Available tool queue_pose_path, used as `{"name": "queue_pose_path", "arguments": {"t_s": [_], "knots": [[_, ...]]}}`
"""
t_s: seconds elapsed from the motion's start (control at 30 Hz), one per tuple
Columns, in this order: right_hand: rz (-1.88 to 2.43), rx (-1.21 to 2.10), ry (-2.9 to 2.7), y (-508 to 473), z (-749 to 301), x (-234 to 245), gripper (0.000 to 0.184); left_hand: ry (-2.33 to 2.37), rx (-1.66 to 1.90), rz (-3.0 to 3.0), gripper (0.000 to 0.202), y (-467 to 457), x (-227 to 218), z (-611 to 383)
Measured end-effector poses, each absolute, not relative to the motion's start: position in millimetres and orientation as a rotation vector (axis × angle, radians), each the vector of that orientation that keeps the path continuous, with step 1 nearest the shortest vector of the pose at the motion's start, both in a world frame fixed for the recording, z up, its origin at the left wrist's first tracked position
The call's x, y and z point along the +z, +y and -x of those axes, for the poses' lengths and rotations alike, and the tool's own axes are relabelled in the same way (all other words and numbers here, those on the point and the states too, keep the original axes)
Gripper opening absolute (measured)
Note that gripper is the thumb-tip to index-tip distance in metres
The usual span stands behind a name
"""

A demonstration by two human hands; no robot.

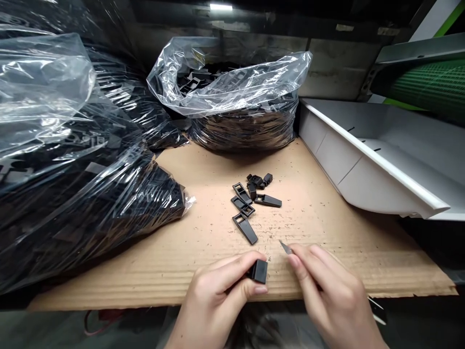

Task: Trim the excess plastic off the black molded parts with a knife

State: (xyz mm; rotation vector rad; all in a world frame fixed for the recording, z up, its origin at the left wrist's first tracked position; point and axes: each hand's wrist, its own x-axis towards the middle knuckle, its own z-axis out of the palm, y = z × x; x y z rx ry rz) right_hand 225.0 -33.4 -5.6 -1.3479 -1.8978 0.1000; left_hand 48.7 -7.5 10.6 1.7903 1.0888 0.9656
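My left hand (218, 295) pinches a small black plastic part (258, 270) between thumb and fingers, low in the middle of the view. My right hand (329, 295) grips a small knife whose thin blade (286, 247) sticks out past my fingertips, just right of the part and not touching it. Both hands hover over the front edge of a cardboard sheet (319, 218). Several more black plastic parts (252, 201) lie loose on the cardboard a little beyond my hands.
Clear plastic bags full of black parts sit at the left (72, 194) and at the back centre (236, 106). A white metal chute (378, 165) slopes along the right side, with a green conveyor (432, 87) behind it.
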Motion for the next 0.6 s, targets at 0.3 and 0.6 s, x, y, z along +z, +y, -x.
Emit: {"name": "queue_pose_path", "arguments": {"t_s": [0.3, 0.6], "knots": [[1.349, 0.558, -1.866, -33.9, -211.5, 6.3, 0.020, 1.116, 1.033, -1.910, 0.029, -7.5, 5.5, -46.9], [1.355, 0.704, -1.896, -27.9, -210.7, 8.7, 0.026, 1.046, 1.048, -1.939, 0.027, -8.5, 4.4, -48.6]]}}
